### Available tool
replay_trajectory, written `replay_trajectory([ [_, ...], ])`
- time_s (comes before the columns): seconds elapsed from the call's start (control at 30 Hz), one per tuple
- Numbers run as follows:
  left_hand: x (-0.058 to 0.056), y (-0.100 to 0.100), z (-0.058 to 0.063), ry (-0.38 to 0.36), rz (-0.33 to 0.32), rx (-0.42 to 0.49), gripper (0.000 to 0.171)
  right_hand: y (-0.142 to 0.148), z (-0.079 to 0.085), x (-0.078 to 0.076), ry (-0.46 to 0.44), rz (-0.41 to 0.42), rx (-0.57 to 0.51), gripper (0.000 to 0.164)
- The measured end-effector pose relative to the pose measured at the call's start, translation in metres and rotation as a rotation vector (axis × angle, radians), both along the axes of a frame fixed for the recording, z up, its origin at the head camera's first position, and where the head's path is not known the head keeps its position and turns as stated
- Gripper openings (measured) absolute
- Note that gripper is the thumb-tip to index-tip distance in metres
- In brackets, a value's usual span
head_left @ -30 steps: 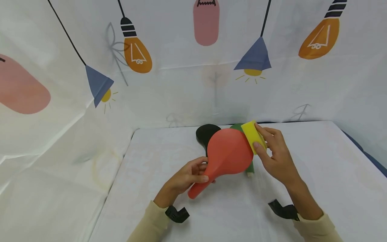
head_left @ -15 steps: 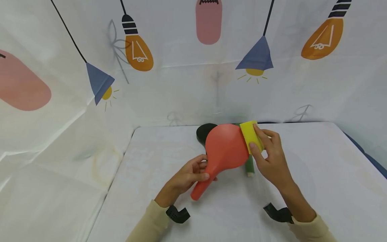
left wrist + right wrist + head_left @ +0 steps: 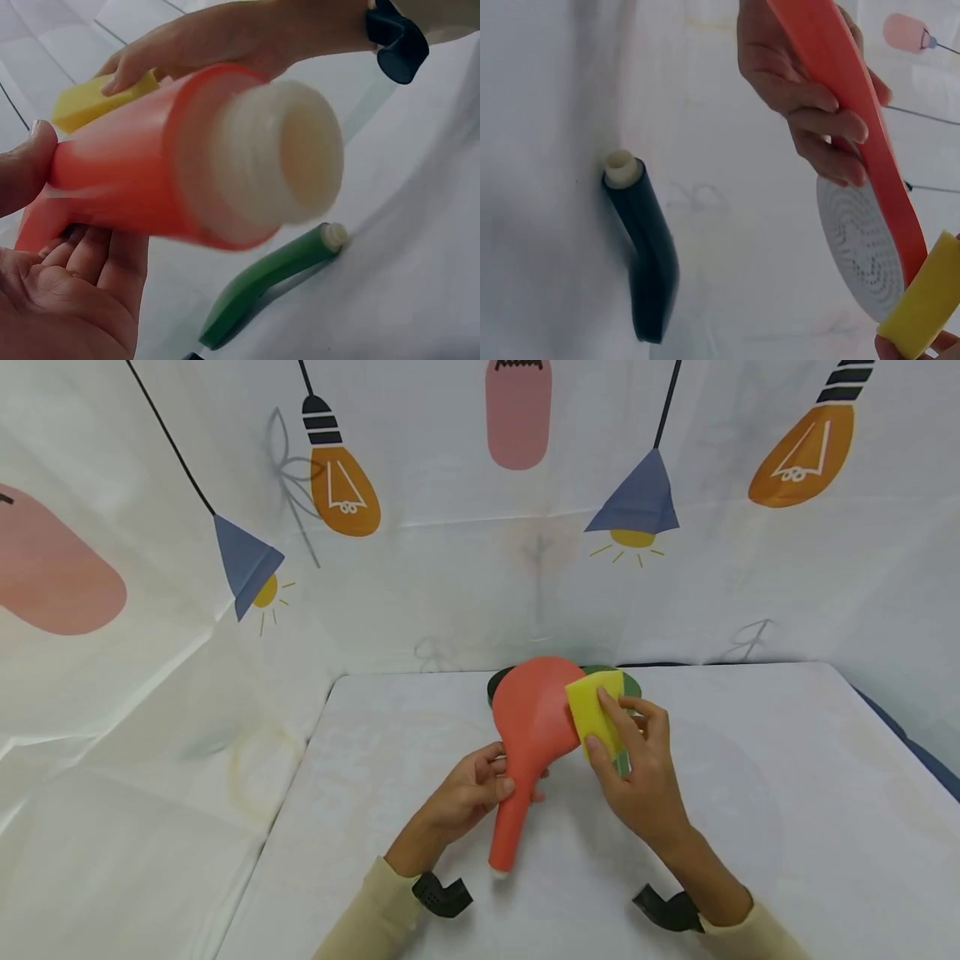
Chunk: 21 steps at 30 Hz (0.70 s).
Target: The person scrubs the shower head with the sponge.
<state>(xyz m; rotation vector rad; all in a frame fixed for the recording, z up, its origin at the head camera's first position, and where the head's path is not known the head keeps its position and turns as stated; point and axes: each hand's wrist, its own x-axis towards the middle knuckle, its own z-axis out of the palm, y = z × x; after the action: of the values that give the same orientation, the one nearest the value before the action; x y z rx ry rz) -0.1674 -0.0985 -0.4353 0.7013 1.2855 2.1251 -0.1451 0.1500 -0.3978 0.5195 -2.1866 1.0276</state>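
My left hand (image 3: 468, 793) grips a red hand shower head (image 3: 536, 710) by its neck, holding it up over the table with the handle end toward me. The smooth red back faces the head camera; its white spray face (image 3: 859, 244) shows in the right wrist view. Between thumb and fingers, my right hand (image 3: 641, 768) pinches a yellow sponge (image 3: 596, 710), which lies against the right side of the red head. A white threaded end (image 3: 281, 154) sticks out of the red handle in the left wrist view.
Behind the red one, a green shower head (image 3: 262, 281) and a black shower head (image 3: 497, 683) lie on the white-covered table (image 3: 360, 727), both partly hidden in the head view. A white sheet printed with lamps (image 3: 465, 568) hangs close behind the table's back edge.
The red shower head has turned more upright, its round part shifting left and up. My right hand and the sponge have moved left and a little down, from its edge onto its right side.
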Motion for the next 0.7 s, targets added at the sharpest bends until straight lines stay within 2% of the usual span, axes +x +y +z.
replay_trajectory([
  [0.17, 0.0, -0.001, 0.001, -0.027, -0.002, 0.02, 0.06, -0.01, -0.003, 0.004, 0.091, 0.041, 0.015, 0.051],
  [0.33, 0.001, -0.001, 0.001, -0.05, -0.001, 0.047, 0.058, -0.021, -0.007, 0.01, 0.129, 0.058, 0.071, 0.053],
  [0.47, 0.001, -0.002, 0.0, -0.081, 0.035, 0.053, 0.059, -0.028, -0.013, 0.014, 0.152, 0.08, 0.122, 0.05],
  [0.57, 0.0, -0.002, 0.001, -0.107, 0.064, 0.05, 0.059, -0.032, -0.017, 0.017, 0.145, 0.106, 0.17, 0.05],
  [0.7, -0.001, -0.004, 0.003, -0.123, 0.076, 0.068, 0.06, -0.033, -0.017, 0.021, 0.089, 0.142, 0.244, 0.048],
])
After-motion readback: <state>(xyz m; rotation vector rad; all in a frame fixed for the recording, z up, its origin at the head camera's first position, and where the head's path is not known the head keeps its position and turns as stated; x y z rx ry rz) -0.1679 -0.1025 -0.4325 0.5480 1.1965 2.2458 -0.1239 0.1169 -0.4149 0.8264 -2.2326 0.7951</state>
